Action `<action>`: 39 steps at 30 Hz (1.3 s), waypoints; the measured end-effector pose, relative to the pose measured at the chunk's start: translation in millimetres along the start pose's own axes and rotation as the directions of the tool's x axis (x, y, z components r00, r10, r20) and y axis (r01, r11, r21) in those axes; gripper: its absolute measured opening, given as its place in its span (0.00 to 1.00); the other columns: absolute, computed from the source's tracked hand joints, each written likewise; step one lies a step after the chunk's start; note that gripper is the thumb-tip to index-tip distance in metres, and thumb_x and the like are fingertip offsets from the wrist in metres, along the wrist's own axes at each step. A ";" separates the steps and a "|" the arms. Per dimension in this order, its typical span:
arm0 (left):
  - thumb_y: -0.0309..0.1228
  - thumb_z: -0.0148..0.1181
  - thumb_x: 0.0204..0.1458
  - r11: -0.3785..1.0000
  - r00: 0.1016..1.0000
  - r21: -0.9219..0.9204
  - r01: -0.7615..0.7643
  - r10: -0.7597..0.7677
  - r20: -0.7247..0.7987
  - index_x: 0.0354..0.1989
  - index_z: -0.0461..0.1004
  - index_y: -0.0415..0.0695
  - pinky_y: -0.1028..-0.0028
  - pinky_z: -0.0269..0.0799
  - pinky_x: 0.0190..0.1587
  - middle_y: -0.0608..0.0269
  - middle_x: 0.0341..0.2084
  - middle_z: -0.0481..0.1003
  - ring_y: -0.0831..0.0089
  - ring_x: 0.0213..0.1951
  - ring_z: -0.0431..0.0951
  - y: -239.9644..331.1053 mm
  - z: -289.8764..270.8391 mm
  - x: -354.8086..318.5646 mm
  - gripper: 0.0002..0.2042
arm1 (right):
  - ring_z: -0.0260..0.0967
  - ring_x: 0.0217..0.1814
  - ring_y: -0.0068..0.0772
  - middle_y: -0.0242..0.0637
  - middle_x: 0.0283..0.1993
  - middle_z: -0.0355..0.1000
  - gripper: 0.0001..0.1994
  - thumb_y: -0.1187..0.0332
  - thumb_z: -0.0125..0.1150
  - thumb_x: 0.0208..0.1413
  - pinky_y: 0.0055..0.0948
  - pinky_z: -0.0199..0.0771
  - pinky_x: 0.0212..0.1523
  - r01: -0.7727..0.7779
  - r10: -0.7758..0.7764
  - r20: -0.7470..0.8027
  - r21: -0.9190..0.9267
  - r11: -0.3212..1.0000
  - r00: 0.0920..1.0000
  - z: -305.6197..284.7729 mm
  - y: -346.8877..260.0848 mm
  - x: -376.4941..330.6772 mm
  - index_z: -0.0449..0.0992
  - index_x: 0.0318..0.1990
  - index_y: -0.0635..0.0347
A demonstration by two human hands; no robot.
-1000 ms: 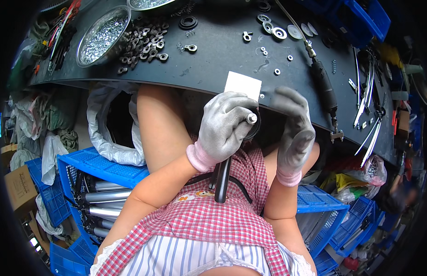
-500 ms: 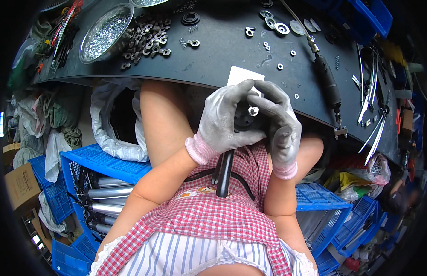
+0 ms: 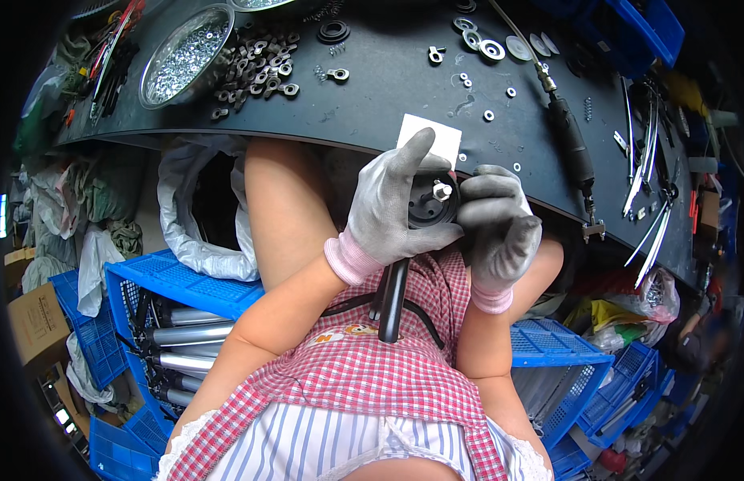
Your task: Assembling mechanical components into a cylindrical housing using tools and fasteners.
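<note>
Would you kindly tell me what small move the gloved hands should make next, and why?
Probably turn the small silver nut down with the right hand, since it stands proud at the centre of the black round part that the left hand cradles.

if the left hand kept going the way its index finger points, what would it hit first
Probably the white square card at the edge of the black workbench. The left hand grips a black round part, index finger raised toward the card; depth is unclear, so it may pass above it.
</note>
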State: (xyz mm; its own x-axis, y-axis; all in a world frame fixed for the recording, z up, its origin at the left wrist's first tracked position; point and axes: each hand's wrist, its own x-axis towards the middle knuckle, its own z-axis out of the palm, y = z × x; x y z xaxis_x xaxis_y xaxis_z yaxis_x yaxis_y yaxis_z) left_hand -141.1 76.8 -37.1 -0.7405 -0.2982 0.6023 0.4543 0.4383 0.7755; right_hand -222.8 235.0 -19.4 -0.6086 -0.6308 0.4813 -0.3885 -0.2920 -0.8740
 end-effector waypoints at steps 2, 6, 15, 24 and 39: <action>0.40 0.76 0.30 1.000 1.000 -0.015 0.025 -0.025 0.003 0.69 0.51 0.47 0.60 0.72 0.43 0.56 0.39 0.77 0.56 0.37 0.78 1.7 0.6 1.7 0.53 | 0.68 0.56 0.46 0.43 0.47 0.74 0.37 0.35 0.45 0.58 0.41 0.63 0.60 -0.116 0.083 -0.292 -0.098 0.988 0.953 32.8 -26.5 19.9 0.77 0.49 0.67; 0.36 0.74 0.32 0.997 0.999 0.049 -0.053 0.053 -0.003 0.67 0.54 0.45 0.59 0.71 0.42 0.57 0.38 0.75 0.56 0.37 0.77 2.1 0.9 -2.6 0.49 | 0.69 0.51 0.43 0.39 0.39 0.76 0.24 0.46 0.55 0.58 0.39 0.66 0.55 -0.079 0.056 -0.110 -0.218 0.973 0.992 25.3 -26.8 25.0 0.81 0.33 0.62; 0.33 0.70 0.39 0.990 0.990 -0.010 0.141 -0.141 -0.006 0.41 0.71 0.41 0.62 0.69 0.47 0.57 0.36 0.77 0.59 0.39 0.77 34.9 -3.7 4.9 0.20 | 0.72 0.45 0.46 0.45 0.43 0.73 0.12 0.65 0.61 0.53 0.39 0.71 0.47 -0.308 0.141 -0.294 -0.661 0.685 0.945 -35.3 14.5 81.7 0.76 0.42 0.61; 0.39 0.62 0.54 0.998 0.997 0.012 0.059 -0.059 -0.050 0.36 0.73 0.42 0.60 0.64 0.57 0.63 0.28 0.75 0.64 0.40 0.74 17.8 3.0 2.5 0.13 | 0.68 0.57 0.43 0.42 0.51 0.72 0.20 0.58 0.65 0.51 0.40 0.69 0.58 -0.229 0.218 -0.177 -0.943 0.241 0.960 -48.3 61.6 179.0 0.76 0.50 0.55; 0.33 0.65 0.50 1.000 0.994 0.031 0.001 0.003 -0.113 0.33 0.73 0.45 0.62 0.69 0.49 0.63 0.26 0.76 0.59 0.32 0.76 20.0 7.0 2.3 0.08 | 0.70 0.52 0.46 0.43 0.45 0.74 0.19 0.60 0.70 0.45 0.40 0.68 0.56 -0.063 0.185 -0.004 -0.947 0.315 0.983 -50.1 73.7 180.0 0.78 0.44 0.57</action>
State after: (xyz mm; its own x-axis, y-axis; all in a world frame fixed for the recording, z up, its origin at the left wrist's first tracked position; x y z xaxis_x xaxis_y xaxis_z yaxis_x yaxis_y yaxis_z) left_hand -137.2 90.8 -21.4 -0.6788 -0.3906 0.6218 0.4379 0.4644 0.7698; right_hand -395.6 136.0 6.2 -0.6726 -0.6710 0.3120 -0.7392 0.6287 -0.2415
